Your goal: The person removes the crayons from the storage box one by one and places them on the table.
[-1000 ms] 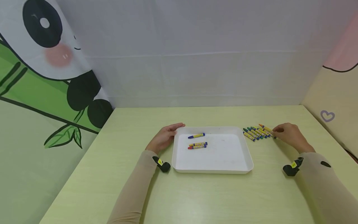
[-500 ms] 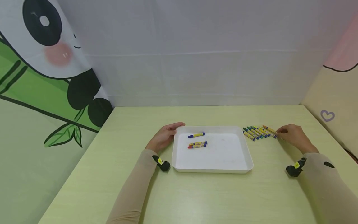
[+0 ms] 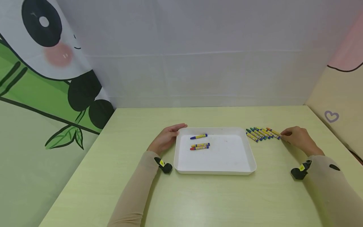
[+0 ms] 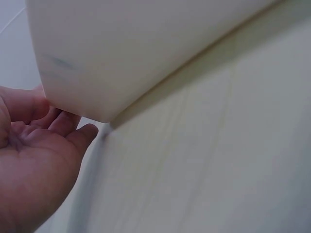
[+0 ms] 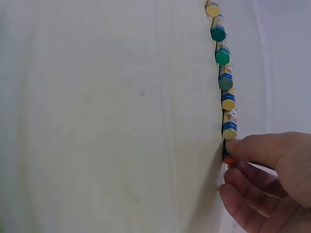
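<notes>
In the head view, a white tray [image 3: 218, 160] holds a blue crayon [image 3: 198, 136], a yellow-orange crayon [image 3: 200, 145] and a red crayon [image 3: 199, 148]. My left hand [image 3: 165, 138] holds the tray's far left corner; the left wrist view has the thumb [image 4: 26, 104] at the tray wall and other fingers partly hidden behind it. Right of the tray, several crayons [image 3: 259, 134] lie slanted side by side in a row. My right hand [image 3: 299, 137] pinches the near end of the orange crayon [image 3: 273, 131], the rightmost one. Its orange end shows under the thumb in the right wrist view.
Everything stands on a pale wooden table [image 3: 215, 201]. A grey-white cloth wall [image 3: 210, 78] rises behind its far edge. Printed panels stand on both sides, with a panda and bamboo picture [image 3: 56, 63] on the left.
My right hand has shifted slightly right and the orange crayon has moved right with it, now lying at the row's right end. The left hand and tray have stayed put.
</notes>
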`<state>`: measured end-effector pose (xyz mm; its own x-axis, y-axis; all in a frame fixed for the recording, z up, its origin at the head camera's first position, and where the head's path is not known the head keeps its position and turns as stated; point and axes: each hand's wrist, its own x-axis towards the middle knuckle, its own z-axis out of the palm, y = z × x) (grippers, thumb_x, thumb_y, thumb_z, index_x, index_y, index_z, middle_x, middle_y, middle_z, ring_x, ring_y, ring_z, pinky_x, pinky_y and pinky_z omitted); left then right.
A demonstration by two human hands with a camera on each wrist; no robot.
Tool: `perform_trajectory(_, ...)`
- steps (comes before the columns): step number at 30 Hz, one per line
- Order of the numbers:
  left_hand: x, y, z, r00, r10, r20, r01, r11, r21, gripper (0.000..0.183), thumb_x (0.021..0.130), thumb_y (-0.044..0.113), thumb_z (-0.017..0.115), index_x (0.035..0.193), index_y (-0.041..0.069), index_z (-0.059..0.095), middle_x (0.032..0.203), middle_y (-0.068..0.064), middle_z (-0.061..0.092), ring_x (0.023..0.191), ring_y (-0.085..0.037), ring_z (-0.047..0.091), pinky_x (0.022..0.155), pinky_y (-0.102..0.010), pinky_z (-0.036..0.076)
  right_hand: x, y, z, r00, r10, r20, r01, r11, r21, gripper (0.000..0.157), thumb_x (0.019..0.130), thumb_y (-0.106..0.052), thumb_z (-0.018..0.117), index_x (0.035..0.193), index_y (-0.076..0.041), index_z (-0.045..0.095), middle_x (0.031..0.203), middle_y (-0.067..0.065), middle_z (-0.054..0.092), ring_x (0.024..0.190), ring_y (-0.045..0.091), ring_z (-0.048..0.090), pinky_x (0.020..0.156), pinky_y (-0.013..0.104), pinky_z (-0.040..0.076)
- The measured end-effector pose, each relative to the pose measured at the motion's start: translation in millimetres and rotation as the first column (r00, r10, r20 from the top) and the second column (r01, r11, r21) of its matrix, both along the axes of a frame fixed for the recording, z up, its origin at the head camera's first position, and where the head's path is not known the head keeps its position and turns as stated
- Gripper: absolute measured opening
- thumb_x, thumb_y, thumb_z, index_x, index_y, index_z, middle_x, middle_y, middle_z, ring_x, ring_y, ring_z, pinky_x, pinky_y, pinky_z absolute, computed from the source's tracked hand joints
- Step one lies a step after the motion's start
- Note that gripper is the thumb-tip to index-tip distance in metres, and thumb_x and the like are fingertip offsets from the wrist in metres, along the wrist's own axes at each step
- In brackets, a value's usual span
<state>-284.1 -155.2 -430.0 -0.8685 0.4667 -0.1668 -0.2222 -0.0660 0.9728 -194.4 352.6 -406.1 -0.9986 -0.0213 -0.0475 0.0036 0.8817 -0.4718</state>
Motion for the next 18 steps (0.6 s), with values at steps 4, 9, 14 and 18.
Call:
perform_trajectory(4, -0.4, -0.4, -0.3, 1.0, -0.006, 0.0, 0.006, 1.0, 0.003, 0.048, 0.098, -0.007, 0.034, 0.145, 0.004, 0.041, 0.152, -0.009, 0.04, 0.142, -0.024, 0.033, 0.117, -0.04, 0.029, 0.4, -0.2, 1.1, 1.0, -0.003, 0.003, 0.003, 1.0, 0.005, 0.033, 0.091, -0.013, 0.059, 0.112, 0.012, 0.063, 0.108, 0.033, 0.063, 0.093, 0.041, 0.059, 0.076, 0.05, 0.05)
perform_trajectory(9, -0.6, 0.0, 0.3, 1.0, 0.0, 0.002, 0.0, 1.0, -0.002, 0.048, 0.098, -0.006, 0.035, 0.144, 0.005, 0.043, 0.151, -0.008, 0.042, 0.141, -0.023, 0.035, 0.116, -0.039, 0.031, 0.2, -0.2, 2.1, 1.0, -0.008, 0.015, 0.008, 1.0, 0.001, 0.036, 0.091, -0.014, 0.059, 0.114, 0.013, 0.061, 0.107, 0.032, 0.062, 0.093, 0.04, 0.058, 0.076, 0.051, 0.049)
perform_trajectory(14, 0.4, 0.0, 0.7, 1.0, -0.005, -0.003, 0.005, 1.0, 0.003, 0.048, 0.098, -0.007, 0.034, 0.144, 0.004, 0.042, 0.151, -0.01, 0.04, 0.141, -0.025, 0.035, 0.116, -0.041, 0.03, 0.5, -1.4, 5.3, 1.0, -0.003, 0.01, 0.003, 1.0, 0.001, 0.036, 0.091, -0.014, 0.059, 0.115, 0.013, 0.061, 0.106, 0.031, 0.063, 0.091, 0.038, 0.058, 0.075, 0.05, 0.049)
perform_trajectory(18, 0.7, -0.6, 0.6, 1.0, -0.007, 0.0, 0.007, 1.0, 0.007, 0.048, 0.098, -0.007, 0.034, 0.145, 0.003, 0.041, 0.152, -0.011, 0.039, 0.142, -0.025, 0.033, 0.117, -0.041, 0.029, 1.2, -3.2, 9.0, 1.0, 0.008, -0.009, -0.008, 1.0, -0.004, 0.036, 0.091, -0.014, 0.058, 0.116, 0.012, 0.061, 0.106, 0.031, 0.063, 0.092, 0.04, 0.059, 0.075, 0.051, 0.049)
